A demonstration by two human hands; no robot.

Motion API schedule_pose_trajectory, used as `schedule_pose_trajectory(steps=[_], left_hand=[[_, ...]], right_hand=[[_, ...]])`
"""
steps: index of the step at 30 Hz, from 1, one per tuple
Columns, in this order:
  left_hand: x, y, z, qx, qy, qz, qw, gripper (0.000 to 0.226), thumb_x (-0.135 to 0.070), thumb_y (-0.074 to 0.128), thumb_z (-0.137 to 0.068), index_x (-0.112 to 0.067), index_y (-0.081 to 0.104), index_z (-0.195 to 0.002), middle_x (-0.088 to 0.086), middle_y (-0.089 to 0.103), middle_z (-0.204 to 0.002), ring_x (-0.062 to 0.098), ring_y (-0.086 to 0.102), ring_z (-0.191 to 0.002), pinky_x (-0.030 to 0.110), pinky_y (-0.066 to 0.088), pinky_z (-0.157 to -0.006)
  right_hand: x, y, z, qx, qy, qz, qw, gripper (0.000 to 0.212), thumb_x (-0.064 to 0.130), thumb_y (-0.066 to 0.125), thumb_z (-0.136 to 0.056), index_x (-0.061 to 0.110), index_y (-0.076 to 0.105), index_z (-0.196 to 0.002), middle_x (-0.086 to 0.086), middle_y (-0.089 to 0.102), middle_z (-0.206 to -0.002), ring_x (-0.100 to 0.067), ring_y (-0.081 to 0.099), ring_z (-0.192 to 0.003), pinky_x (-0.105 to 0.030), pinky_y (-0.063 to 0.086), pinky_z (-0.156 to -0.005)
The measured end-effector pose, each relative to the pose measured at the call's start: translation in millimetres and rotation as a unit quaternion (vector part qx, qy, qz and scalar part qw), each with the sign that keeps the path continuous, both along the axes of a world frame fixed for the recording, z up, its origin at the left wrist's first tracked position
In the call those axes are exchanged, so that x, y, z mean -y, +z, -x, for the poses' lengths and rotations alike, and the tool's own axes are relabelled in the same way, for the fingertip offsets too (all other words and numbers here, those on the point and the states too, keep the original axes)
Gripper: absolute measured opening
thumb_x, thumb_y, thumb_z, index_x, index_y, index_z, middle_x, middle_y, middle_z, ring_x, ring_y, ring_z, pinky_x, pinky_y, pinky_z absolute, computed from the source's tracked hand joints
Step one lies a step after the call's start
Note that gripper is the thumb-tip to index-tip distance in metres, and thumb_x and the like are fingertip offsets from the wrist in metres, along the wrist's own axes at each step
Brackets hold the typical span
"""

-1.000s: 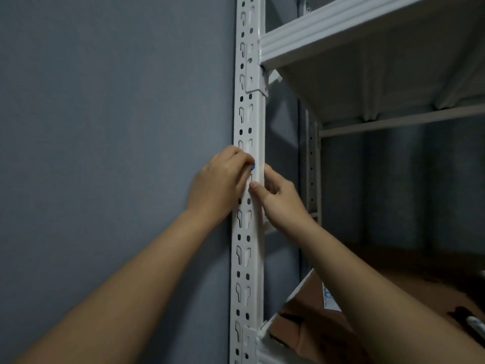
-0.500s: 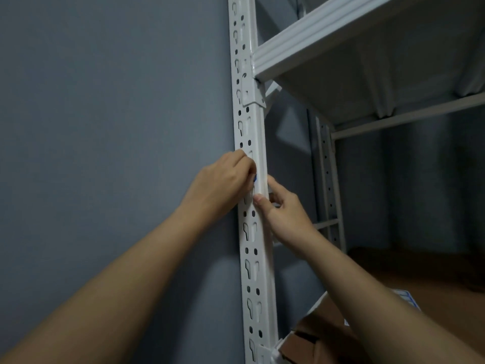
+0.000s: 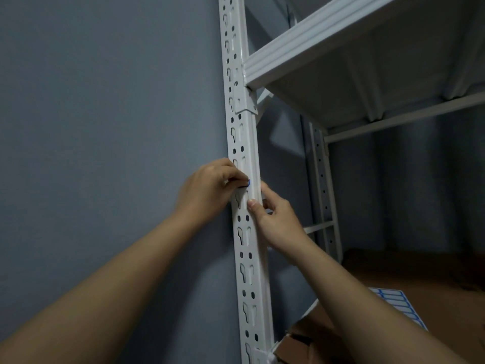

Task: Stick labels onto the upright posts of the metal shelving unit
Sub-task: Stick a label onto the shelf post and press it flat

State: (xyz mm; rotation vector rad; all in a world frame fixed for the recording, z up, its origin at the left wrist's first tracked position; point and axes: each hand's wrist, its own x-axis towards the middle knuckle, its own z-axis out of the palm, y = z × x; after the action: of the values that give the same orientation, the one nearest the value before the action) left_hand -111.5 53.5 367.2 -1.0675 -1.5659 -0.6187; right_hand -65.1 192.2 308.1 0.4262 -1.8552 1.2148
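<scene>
White post (image 3: 258, 261) by a gray wall (image 3: 105, 101). L hand (image 3: 210, 191) pinches a blue-edged label (image 3: 248, 183) on it; R hand (image 3: 275, 222) thumb presses post, fingers curled behind.

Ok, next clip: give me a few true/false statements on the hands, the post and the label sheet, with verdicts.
1. Both hands are at the front post. True.
2. The left hand hangs free of the post. False: its fingers are curled against the post, at a bit of blue label.
3. The right hand has its thumb on the post's front face. True.
4. The label sheet is held in the right hand. False: it lies on the lower shelf, on cardboard.
5. The hands work above the upper shelf. False: they are below it.
</scene>
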Motion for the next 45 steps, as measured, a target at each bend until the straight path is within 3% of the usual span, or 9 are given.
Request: schedule_pose_trajectory(steps=[5,10,18,23,26,28,32,41,45], left_hand=[[1.1,1.4,-1.7,0.021,0.004,0.021,1.000,0.005,-0.021,0.070,-0.083,-0.022,0.073,-0.086,-0.013,0.062,-0.088,0.012,0.060,-0.080,0.039,0.051,-0.072],[0.4,2.1,-4.1,0.042,0.011,0.022,0.999,0.004,-0.022,0.069,-0.083,-0.023,0.071,-0.086,-0.010,0.063,-0.090,0.014,0.059,-0.081,0.038,0.050,-0.072],[-1.1,-1.2,-4.3,0.019,0.043,0.049,0.998,0.004,-0.020,0.061,-0.088,-0.019,0.065,-0.088,-0.014,0.053,-0.088,0.019,0.060,-0.083,0.040,0.050,-0.072],[-0.7,-2.0,-3.2,-0.030,0.035,0.019,0.999,0.004,-0.017,0.067,-0.084,-0.018,0.071,-0.086,-0.008,0.061,-0.090,0.016,0.059,-0.088,0.039,0.050,-0.069],[-1.6,-2.9,-3.3,-0.057,0.031,0.014,0.998,0.007,-0.017,0.068,-0.084,-0.019,0.074,-0.085,-0.006,0.063,-0.098,0.015,0.060,-0.090,0.038,0.052,-0.066],[-2.2,-3.2,-3.2,-0.047,0.019,0.011,0.999,0.006,-0.019,0.069,-0.083,-0.019,0.074,-0.085,-0.006,0.061,-0.099,0.016,0.060,-0.087,0.039,0.052,-0.065],[-2.5,-2.4,-4.3,-0.004,0.014,0.003,1.000,0.003,-0.022,0.071,-0.082,-0.022,0.072,-0.084,-0.011,0.052,-0.095,0.013,0.055,-0.085,0.039,0.050,-0.067],[-2.9,-3.6,-5.5,0.022,0.047,0.046,0.998,0.009,-0.025,0.063,-0.088,-0.016,0.064,-0.088,-0.013,0.043,-0.097,0.011,0.053,-0.085,0.040,0.050,-0.073],[-3.1,-3.2,-3.8,0.016,0.033,-0.018,0.999,0.009,-0.028,0.070,-0.082,-0.021,0.066,-0.087,-0.015,0.043,-0.095,0.008,0.051,-0.084,0.035,0.048,-0.067]], right_hand=[[0.5,-1.0,-0.3,0.000,0.008,0.006,1.000,0.040,0.022,0.050,-0.098,0.037,0.049,-0.135,0.015,0.065,-0.095,-0.003,0.064,-0.088,-0.025,0.051,-0.087],[0.9,-1.3,1.2,-0.004,0.003,0.007,1.000,0.040,0.023,0.050,-0.098,0.038,0.049,-0.135,0.016,0.065,-0.094,-0.003,0.063,-0.089,-0.024,0.050,-0.086],[2.7,-3.3,5.5,-0.007,-0.027,0.008,1.000,0.040,0.024,0.050,-0.097,0.037,0.049,-0.135,0.012,0.066,-0.096,-0.011,0.064,-0.090,-0.031,0.051,-0.090],[3.1,-3.6,7.9,0.010,-0.059,-0.002,0.998,0.043,0.029,0.048,-0.097,0.037,0.044,-0.139,0.010,0.058,-0.099,-0.013,0.055,-0.086,-0.027,0.046,-0.087],[3.0,-3.3,9.5,0.015,-0.066,0.002,0.998,0.044,0.031,0.048,-0.097,0.037,0.044,-0.140,0.006,0.061,-0.105,-0.016,0.058,-0.096,-0.032,0.047,-0.096],[3.1,-4.0,10.0,0.012,-0.065,0.004,0.998,0.041,0.030,0.049,-0.096,0.038,0.046,-0.136,0.002,0.066,-0.110,-0.019,0.061,-0.103,-0.035,0.048,-0.096],[3.3,-4.0,9.5,0.010,-0.071,-0.005,0.997,0.038,0.030,0.048,-0.097,0.040,0.048,-0.133,0.004,0.065,-0.100,-0.019,0.062,-0.094,-0.034,0.049,-0.091],[4.3,-6.6,13.8,0.024,-0.075,0.008,0.997,0.044,0.036,0.048,-0.095,0.041,0.042,-0.138,-0.001,0.065,-0.118,-0.023,0.061,-0.107,-0.040,0.048,-0.098],[5.0,-6.2,11.0,0.022,-0.084,-0.001,0.996,0.040,0.033,0.047,-0.097,0.042,0.044,-0.135,0.000,0.066,-0.110,-0.024,0.062,-0.102,-0.038,0.049,-0.093]])
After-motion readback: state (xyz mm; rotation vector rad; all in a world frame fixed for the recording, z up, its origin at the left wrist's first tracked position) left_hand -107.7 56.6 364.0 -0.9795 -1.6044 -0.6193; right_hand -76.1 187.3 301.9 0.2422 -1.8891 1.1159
